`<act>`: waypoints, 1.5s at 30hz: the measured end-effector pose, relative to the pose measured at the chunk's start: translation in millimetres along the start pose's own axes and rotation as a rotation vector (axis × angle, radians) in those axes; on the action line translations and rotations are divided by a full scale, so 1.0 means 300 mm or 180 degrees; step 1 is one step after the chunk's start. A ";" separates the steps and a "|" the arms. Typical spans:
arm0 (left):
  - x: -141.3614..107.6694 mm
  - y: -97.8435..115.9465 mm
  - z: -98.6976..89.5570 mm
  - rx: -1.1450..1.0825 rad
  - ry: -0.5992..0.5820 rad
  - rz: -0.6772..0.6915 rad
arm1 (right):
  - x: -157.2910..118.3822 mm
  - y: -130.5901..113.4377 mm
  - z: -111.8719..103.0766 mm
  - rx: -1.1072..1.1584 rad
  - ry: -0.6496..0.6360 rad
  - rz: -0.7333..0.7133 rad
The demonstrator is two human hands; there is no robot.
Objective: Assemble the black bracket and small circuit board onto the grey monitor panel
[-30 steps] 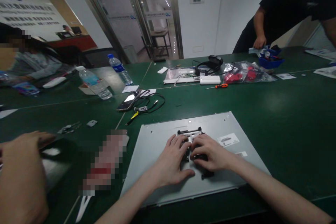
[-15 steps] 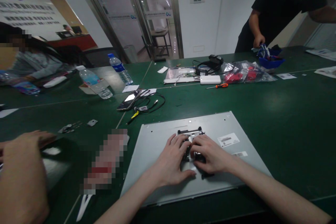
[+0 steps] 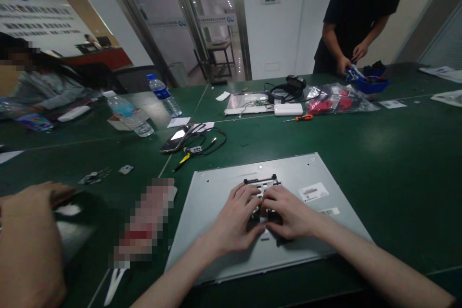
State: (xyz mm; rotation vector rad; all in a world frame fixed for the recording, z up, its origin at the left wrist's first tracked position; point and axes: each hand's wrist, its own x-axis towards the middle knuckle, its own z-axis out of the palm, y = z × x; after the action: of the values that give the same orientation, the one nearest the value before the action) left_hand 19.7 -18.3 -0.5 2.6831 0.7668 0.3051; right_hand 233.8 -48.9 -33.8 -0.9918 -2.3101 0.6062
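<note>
A flat silver metal panel (image 3: 224, 192), which looks like the back of a display, lies on the table in front of me. On its middle sits a black-and-silver bracket (image 3: 260, 181), largely covered by my fingers. My left hand (image 3: 238, 219) is closed on the bracket's left side, fingers bent, thumb near the lower middle. From the right, my right hand (image 3: 287, 211) curls its fingers over the other side, fingertips close to the left ones. Whatever lies under the fingertips is hidden. A white label (image 3: 313, 192) is on the panel right of my hands.
Left of the panel lies a blurred-out long item (image 3: 144, 221); another person's arm (image 3: 32, 245) is beside it. Beyond are a phone (image 3: 176, 138) with cables, two bottles (image 3: 164, 96), an orange screwdriver (image 3: 303, 118) and bagged red items (image 3: 332, 101). A person (image 3: 357, 19) stands behind a blue box (image 3: 371, 85).
My left thumb has moved up and inward, close to the right hand's fingers. The standing person has straightened and brought a second hand in near the blue box.
</note>
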 end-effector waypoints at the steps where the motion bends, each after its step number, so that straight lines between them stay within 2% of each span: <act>1: 0.000 0.000 0.000 0.0001 -0.0006 0.0001 | 0.000 -0.001 -0.001 -0.0002 -0.0009 0.0000; 13: 0.003 0.005 -0.013 -0.0081 -0.0254 -0.0079 | 0.002 0.003 -0.008 0.0058 -0.0011 -0.0016; 32: -0.004 -0.003 0.004 -0.0170 -0.0162 -0.0133 | -0.001 0.020 -0.009 0.0116 0.0300 0.0009; 45: -0.007 -0.003 0.005 -0.0140 -0.0192 -0.0115 | 0.002 0.030 0.000 0.0046 0.0249 0.0038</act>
State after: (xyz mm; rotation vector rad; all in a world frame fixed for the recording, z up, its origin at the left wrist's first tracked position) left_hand 17.9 -19.0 -2.4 2.6216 0.7807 0.2284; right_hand 238.1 -42.7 -39.0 -1.0057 -2.2298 0.5778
